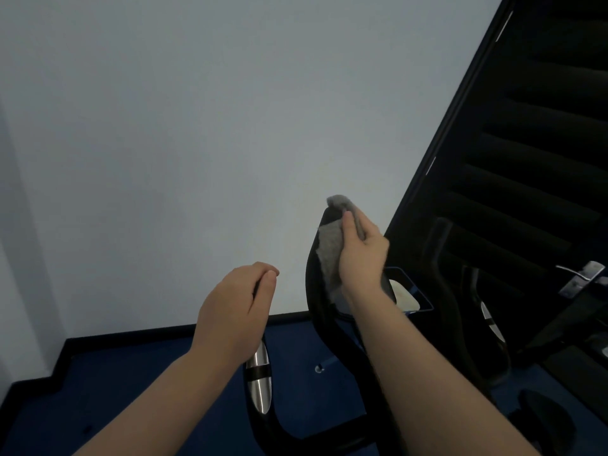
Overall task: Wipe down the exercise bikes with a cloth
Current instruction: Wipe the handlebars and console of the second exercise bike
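Cloth (330, 248), grey and soft, drapes over the bike console (316, 291), pressed there by the right hand (362, 255) curled around it. Left hand (230, 311) is closed on the handlebar (258, 383). Limp and light, it probably handles best bunched in the palm.

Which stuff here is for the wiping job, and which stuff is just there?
For the job:
- grey cloth, pressed on the bike by the right hand
- black bike console being wiped
- handlebar with silver grip, held by the left hand

Just there:
- white wall
- blue floor
- dark slatted blinds
- metal door handle
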`<control>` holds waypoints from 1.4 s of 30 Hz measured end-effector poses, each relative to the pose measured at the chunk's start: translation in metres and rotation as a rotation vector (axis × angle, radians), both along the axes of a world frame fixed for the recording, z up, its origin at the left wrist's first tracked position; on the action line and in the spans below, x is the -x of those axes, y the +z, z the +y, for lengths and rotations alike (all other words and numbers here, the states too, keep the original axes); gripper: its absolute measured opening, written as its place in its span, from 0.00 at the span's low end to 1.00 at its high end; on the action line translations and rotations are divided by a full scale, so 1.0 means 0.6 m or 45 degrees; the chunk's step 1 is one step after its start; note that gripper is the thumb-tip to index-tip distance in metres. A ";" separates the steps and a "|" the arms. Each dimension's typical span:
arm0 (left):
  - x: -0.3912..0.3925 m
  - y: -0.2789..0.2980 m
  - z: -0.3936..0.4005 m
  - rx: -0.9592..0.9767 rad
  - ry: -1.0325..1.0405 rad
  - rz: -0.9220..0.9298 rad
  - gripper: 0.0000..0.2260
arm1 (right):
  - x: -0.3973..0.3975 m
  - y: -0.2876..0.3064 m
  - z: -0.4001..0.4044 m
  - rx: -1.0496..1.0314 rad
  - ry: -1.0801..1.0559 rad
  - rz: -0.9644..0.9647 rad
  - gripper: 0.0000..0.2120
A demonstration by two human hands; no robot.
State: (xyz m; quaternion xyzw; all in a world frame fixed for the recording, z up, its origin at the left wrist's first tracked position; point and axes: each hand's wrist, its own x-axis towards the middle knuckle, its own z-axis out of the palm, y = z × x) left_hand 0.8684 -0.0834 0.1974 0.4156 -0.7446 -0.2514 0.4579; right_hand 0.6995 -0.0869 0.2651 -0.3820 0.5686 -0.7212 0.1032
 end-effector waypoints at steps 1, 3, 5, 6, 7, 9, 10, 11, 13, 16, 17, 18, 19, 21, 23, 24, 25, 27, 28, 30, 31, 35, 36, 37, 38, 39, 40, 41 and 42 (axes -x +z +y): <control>0.002 -0.001 0.001 0.006 0.010 0.001 0.14 | -0.007 -0.014 -0.003 -0.024 0.010 -0.045 0.10; 0.006 -0.001 0.002 0.012 0.037 0.012 0.13 | -0.011 -0.045 0.008 -0.132 -0.019 -0.013 0.08; 0.008 0.000 0.003 0.020 0.059 0.010 0.14 | 0.004 -0.067 0.033 -0.375 -0.004 0.171 0.08; 0.008 0.000 0.004 0.028 0.063 0.009 0.14 | 0.019 -0.069 0.045 -0.511 0.037 0.298 0.09; 0.007 0.000 0.004 0.037 0.062 0.008 0.15 | 0.033 -0.063 0.055 -0.598 0.063 0.419 0.09; 0.007 0.000 0.003 0.035 0.059 0.011 0.17 | 0.046 -0.034 0.067 -0.528 0.003 0.636 0.08; 0.008 0.000 0.004 0.033 0.058 0.013 0.17 | 0.045 -0.015 0.068 -0.364 -0.072 0.770 0.08; 0.008 0.000 0.004 0.035 0.056 0.014 0.17 | 0.039 0.003 0.065 -0.175 -0.124 0.924 0.08; 0.007 0.001 0.005 0.038 0.047 0.014 0.17 | 0.025 0.022 0.050 0.016 -0.121 1.240 0.10; 0.003 0.002 0.004 0.029 0.028 0.022 0.18 | 0.003 0.021 0.019 -0.254 -0.188 1.635 0.13; 0.003 0.003 0.003 0.026 0.019 0.023 0.18 | 0.003 0.018 0.013 -0.327 -0.242 1.766 0.14; 0.002 0.003 0.003 0.024 0.015 0.022 0.18 | 0.006 0.013 0.011 -0.358 -0.254 1.884 0.15; 0.002 0.003 0.003 0.022 0.017 0.021 0.18 | 0.011 0.006 0.013 -0.373 -0.219 1.970 0.14; 0.003 0.003 0.004 0.022 0.022 0.020 0.18 | 0.021 -0.015 0.026 -0.449 -0.051 2.037 0.13; 0.004 0.004 0.004 0.024 0.031 0.028 0.18 | 0.024 -0.036 0.049 -0.571 0.208 1.895 0.10; 0.005 0.004 0.005 0.021 0.032 0.034 0.18 | 0.028 -0.041 0.060 -0.597 0.336 1.784 0.09; 0.005 0.004 0.005 0.018 0.033 0.038 0.18 | 0.036 -0.039 0.069 -0.623 0.466 1.694 0.09; 0.005 0.003 0.003 0.025 0.038 0.034 0.18 | 0.053 -0.017 0.086 -0.656 0.647 1.553 0.11; 0.006 0.001 0.003 0.027 0.037 0.033 0.18 | 0.061 -0.005 0.093 -0.575 0.581 1.451 0.11; 0.007 -0.001 0.004 0.036 0.048 0.052 0.18 | 0.073 0.016 0.088 -0.269 0.102 1.026 0.10; 0.009 -0.002 0.004 0.044 0.058 0.064 0.17 | 0.068 0.026 0.078 -0.171 -0.105 0.771 0.10; 0.014 -0.009 0.009 0.080 0.080 0.075 0.16 | 0.002 -0.001 0.027 -0.516 -0.042 0.116 0.12; 0.015 -0.010 0.009 0.086 0.083 0.081 0.16 | -0.011 -0.025 0.025 -0.591 -0.059 0.142 0.14; 0.016 -0.012 0.009 0.091 0.087 0.089 0.16 | -0.022 -0.048 0.031 -0.611 -0.091 0.217 0.14; 0.018 -0.013 0.010 0.098 0.091 0.097 0.16 | -0.030 -0.065 0.043 -0.631 -0.126 0.332 0.14; 0.021 -0.013 0.010 0.101 0.093 0.109 0.16 | -0.030 -0.078 0.057 -0.681 -0.152 0.471 0.14; 0.025 -0.013 0.011 0.094 0.092 0.130 0.16 | -0.025 -0.086 0.071 -0.745 -0.156 0.594 0.13; 0.029 -0.013 0.013 0.080 0.094 0.158 0.15 | -0.016 -0.088 0.084 -0.805 -0.126 0.685 0.14; 0.032 -0.012 0.016 0.069 0.099 0.183 0.15 | -0.007 -0.088 0.096 -0.853 -0.072 0.749 0.15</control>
